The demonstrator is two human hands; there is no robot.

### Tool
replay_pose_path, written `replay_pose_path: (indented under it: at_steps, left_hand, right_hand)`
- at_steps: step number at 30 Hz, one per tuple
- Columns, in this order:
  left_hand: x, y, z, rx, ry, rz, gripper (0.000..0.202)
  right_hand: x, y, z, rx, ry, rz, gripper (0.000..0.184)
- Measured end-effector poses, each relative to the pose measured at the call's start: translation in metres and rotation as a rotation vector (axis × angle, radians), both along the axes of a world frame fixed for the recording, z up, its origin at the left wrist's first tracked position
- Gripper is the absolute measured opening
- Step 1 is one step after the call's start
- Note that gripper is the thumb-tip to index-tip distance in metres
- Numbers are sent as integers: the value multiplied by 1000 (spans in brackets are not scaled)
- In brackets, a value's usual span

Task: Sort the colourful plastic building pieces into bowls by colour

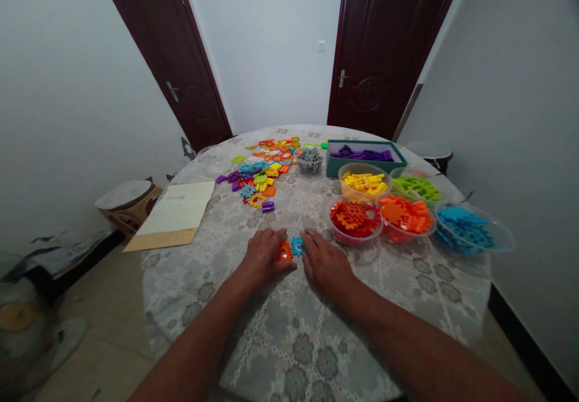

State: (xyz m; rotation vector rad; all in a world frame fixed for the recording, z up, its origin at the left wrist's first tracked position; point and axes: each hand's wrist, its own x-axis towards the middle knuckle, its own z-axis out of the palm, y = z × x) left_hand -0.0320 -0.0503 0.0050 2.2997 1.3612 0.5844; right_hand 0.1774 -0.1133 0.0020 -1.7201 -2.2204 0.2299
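Single head cam, worn, pitched forward and down over the round desk, facing the 12 o'clock wall. Close range: forearms enter from 6 o'clock, left hand and right hand just below centre. Wide lens, doors at 11 and 1.

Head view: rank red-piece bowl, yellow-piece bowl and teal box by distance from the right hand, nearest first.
1. red-piece bowl, just ahead and right of the right hand.
2. yellow-piece bowl, behind the red one.
3. teal box, farthest back.

White walls, 2 dark doors, tiled floor.
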Motion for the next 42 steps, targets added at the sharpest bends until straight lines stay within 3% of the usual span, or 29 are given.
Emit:
replay_pose_path:
  at_steps: [6, 12, 18, 22, 25, 28, 30, 32, 34, 37, 40, 42]
  left_hand:
    - [2, -2, -5, 13, -115, 8, 41]
    - [3, -12, -2, -20, -360, 30, 33]
    - [2, -13, 12, -150, -614, 294, 48]
    - [2, 4, 21, -164, -528, 407, 60]
    - [12, 20, 27, -256, -593, 428, 60]
    - [33, 37, 31, -400, -859, 397, 53]
    - [47, 45, 30, -465, -1007, 414, 48]
    - [58, 50, 26, -502, -1079, 445, 45]
    - [62, 51, 20, -513, -1096, 460, 45]
    - [59, 51, 10, -525, -1095, 432, 49]
    - [53, 51, 4, -558, -1105, 395, 53]
    - [51, 51, 3, -584, -1119, 371, 54]
  right_hand:
    - [-3, 11, 1, -72, 67, -35, 56]
    - [4, 5, 4, -58, 273, -57, 49]
    - [4, 5, 0, 41, 436, 53, 29]
    - [7, 12, 3, 199, 452, 248, 18]
    - [19, 12, 25, 509, 500, 255, 16]
    - [57, 10, 57, 861, 541, 69, 21]
    - [98, 8, 74, 1023, 509, -170, 26]
    - [146, 6, 79, 1086, 421, -441, 27]
    - [190, 3, 71, 1081, 317, -647, 27]
    - [236, -2, 43, 1024, 198, -837, 29]
    - [254, -4, 17, 944, 126, -919, 30]
    - [256, -3, 8, 908, 85, -918, 32]
